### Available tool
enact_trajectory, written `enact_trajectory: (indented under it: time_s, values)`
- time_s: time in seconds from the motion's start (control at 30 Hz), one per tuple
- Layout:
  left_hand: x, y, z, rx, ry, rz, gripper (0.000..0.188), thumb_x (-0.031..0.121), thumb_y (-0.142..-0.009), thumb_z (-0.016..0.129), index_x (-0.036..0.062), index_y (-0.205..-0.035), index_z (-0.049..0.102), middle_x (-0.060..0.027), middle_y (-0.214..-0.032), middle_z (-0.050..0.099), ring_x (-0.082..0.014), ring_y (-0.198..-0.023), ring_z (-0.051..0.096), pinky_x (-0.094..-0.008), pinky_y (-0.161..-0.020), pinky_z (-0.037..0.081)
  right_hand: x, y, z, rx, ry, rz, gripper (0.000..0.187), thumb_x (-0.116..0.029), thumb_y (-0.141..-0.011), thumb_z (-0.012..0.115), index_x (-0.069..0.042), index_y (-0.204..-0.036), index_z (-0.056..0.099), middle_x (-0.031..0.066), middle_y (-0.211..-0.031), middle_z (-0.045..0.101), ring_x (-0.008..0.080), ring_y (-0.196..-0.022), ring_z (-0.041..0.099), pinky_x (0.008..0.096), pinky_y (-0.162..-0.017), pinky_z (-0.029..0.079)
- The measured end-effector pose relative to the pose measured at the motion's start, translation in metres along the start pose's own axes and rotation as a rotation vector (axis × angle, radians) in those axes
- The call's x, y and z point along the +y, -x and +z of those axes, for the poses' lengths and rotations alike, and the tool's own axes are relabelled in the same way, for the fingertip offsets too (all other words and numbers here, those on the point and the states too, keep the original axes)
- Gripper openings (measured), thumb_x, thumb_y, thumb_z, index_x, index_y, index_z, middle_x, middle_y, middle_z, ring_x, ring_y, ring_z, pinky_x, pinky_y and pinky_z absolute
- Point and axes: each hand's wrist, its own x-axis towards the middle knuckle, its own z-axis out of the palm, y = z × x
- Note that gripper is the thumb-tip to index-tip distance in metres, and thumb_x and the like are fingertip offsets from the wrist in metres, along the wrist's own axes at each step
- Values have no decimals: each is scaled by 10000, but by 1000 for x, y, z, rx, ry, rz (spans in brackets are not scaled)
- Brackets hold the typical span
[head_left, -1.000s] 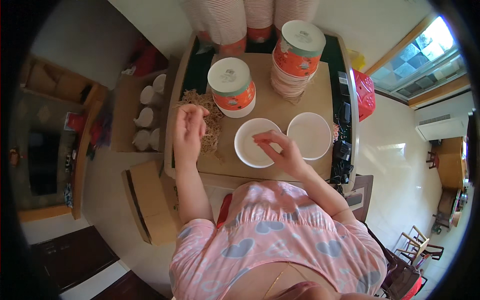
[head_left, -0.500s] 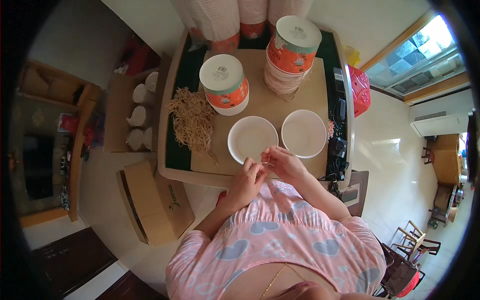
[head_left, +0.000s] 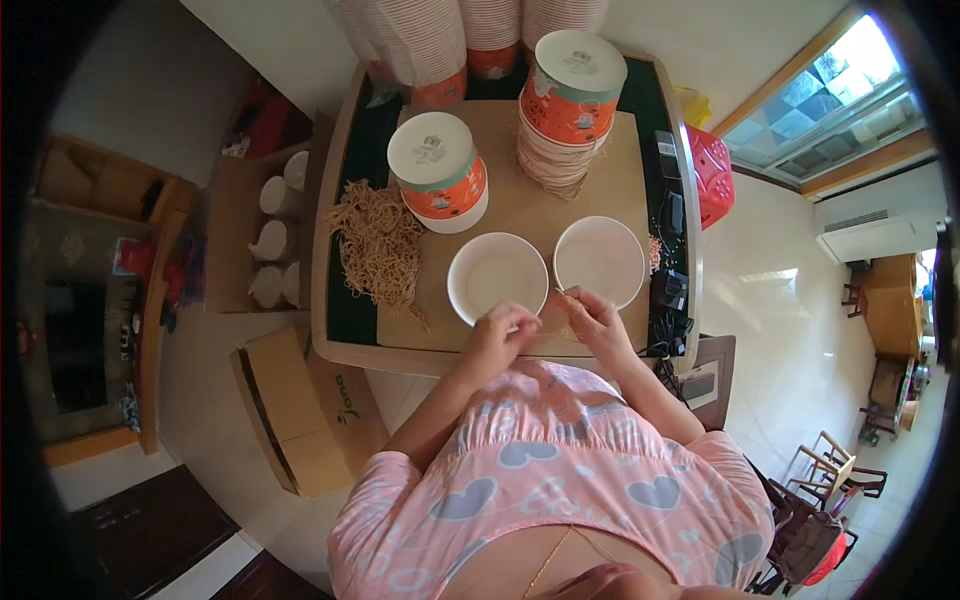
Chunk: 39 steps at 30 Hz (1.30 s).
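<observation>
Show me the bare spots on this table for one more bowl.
Bare board lies right of the tall cup stack, and a strip between the lidded tub and the bowls. The front edge is crowded by both hands.

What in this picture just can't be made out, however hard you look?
- Head view: whatever the left hand and right hand pinch between them is too small, and the fingers cover it.
- Head view: the cup stacks at the table's far end are cut off by the top edge.
- Head view: the dark items by the right bowl are too small to name.
</observation>
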Motion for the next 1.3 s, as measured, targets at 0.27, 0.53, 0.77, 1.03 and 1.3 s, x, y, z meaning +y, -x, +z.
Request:
enact_trajectory:
  time_s: [0.27, 0.53, 0.77, 1.03, 1.3]
  values:
    - [-40, -26, 32, -4, -634, 2, 258, 243, -768, 661, 61, -946, 622, -118, -914, 605, -305, -893, 567, -401, -806, 447, 23, -9, -13, 31, 129, -168, 169, -148, -915, 518, -20, -897, 627, -26, -638, 520, 33, -574, 422, 212, -497, 345]
    - [-39, -10, 23, -23, -646, 20, 255, 229, -754, 644, 54, -937, 620, -121, -891, 595, -310, -879, 563, -423, -779, 443, 39, -12, -14, 87, 305, -185, 177, -147, -908, 522, 4, -916, 614, 64, -698, 628, 73, -611, 527, 240, -545, 417]
    - [-86, 4, 19, -187, -807, -153, 340, 234, -741, 664, 42, -1015, 602, -133, -967, 602, -320, -965, 544, -411, -815, 437, 62, -29, -18, 111, 347, -262, 175, -145, -903, 524, 10, -887, 603, 26, -689, 589, 55, -629, 483, 242, -544, 403]
    - [-49, -29, 35, 74, -600, -83, 505, 127, -744, 646, 17, -1194, 446, -190, -1032, 555, -372, -968, 524, -431, -795, 458, 78, -44, -2, 76, 450, -168, 181, -152, -900, 524, 12, -870, 594, 34, -653, 550, 78, -601, 473, 254, -526, 393]
    - [-39, -27, -9, 218, -212, -134, 263, -3, -795, 546, 3, -1056, 581, -173, -877, 627, -332, -797, 614, -390, -687, 478, 63, -67, 9, -26, 400, -233, 195, -185, -866, 525, -17, -917, 610, 131, -867, 553, 236, -772, 565, 341, -687, 447]
